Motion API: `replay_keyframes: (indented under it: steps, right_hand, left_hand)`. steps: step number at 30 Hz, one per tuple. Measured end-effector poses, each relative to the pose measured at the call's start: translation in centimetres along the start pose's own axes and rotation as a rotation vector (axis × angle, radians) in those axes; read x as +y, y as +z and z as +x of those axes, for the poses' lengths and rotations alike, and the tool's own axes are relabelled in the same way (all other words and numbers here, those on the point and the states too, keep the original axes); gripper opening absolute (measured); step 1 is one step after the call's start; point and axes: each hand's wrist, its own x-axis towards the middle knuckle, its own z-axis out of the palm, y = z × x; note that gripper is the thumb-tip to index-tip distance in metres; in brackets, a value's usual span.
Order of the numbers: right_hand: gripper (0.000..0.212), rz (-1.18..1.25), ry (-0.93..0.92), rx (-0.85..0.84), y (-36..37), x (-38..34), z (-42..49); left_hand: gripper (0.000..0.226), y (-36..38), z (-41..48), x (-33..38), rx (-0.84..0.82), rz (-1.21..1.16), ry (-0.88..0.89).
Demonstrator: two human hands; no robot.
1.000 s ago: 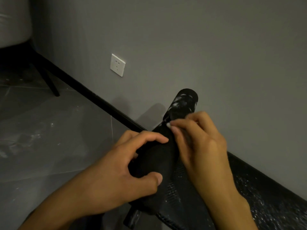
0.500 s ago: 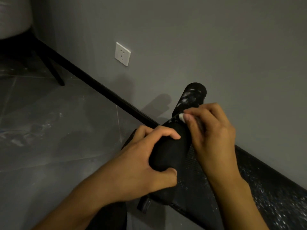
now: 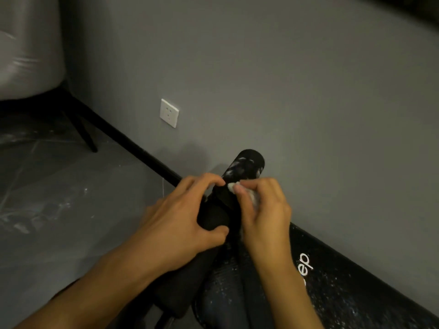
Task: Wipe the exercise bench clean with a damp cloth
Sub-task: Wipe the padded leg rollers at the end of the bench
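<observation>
A left hand (image 3: 180,224) curls around the black foam roller (image 3: 247,166) of an exercise bench (image 3: 344,293), low in the centre of the view. Just at its 3 o'clock, the right hand (image 3: 263,210) pinches a small white cloth (image 3: 253,197) against the roller. The roller's far end, toward 12 o'clock, shows white smears. A white wall socket (image 3: 169,112) sits at 11 o'clock on the grey wall.

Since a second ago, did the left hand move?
Yes. The left hand slid along the black padded roller, closer to its dusty far end.
</observation>
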Motion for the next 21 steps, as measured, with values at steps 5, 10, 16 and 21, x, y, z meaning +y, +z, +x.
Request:
replay_keyframes:
  steps: [5, 10, 16, 21]
  right_hand:
    - [0.004, 0.085, 0.007, 0.039, -0.1, 1.2, -1.7]
    - [0.005, 0.175, 0.109, 0.053, 0.0, 1.2, -2.5]
    - [0.006, 0.258, 0.124, 0.121, 0.7, 1.7, -2.3]
    - [0.009, 0.218, 0.129, 0.09, 0.2, 2.9, 0.2]
  left_hand:
    - [0.07, -0.2, 0.1, -0.1, -0.05, -0.024, -0.025]
    - [0.07, -0.4, 0.4, 0.0, -0.106, -0.125, -0.076]
    - [0.071, -0.6, 1.6, 0.0, -0.174, 0.018, -0.027]
    - [0.067, -1.2, 3.8, 0.4, -0.266, 0.246, 0.092]
